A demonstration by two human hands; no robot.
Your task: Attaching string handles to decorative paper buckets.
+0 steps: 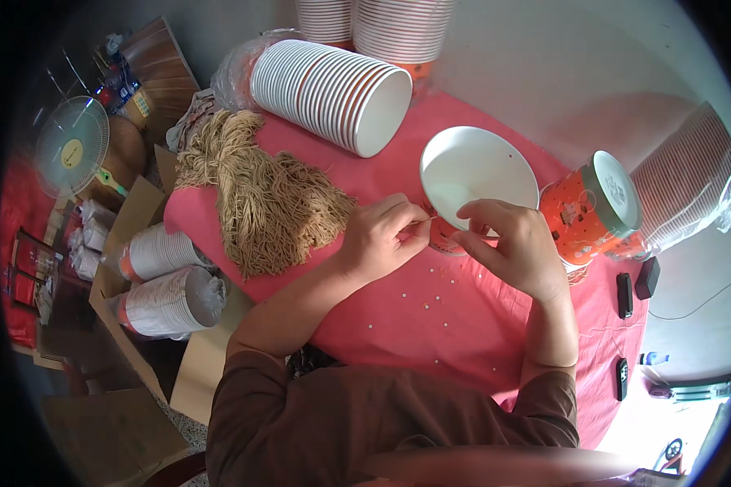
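Observation:
In front of me a large white-lined paper bucket (479,166) stands upright, with its orange printed outside showing below the near rim. My right hand (516,243) grips its near rim, fingers on the inner side and thumb outside. Beside the rim, my left hand (386,237) is closed in a pinch on a thin pale strand (432,217), whose far end I cannot make out. Just left of that hand lies a big bundle of tan cords (276,199). Small white round bits (426,307) are scattered on the cloth below the bucket.
A nested stack of buckets (329,93) lies at the back of the pink-covered table (382,345). To the right are an upturned orange bucket (589,207) and a wrapped stack (682,178). Small black devices (624,295) sit near the right edge. A cardboard box (130,280) holds wrapped stacks at left.

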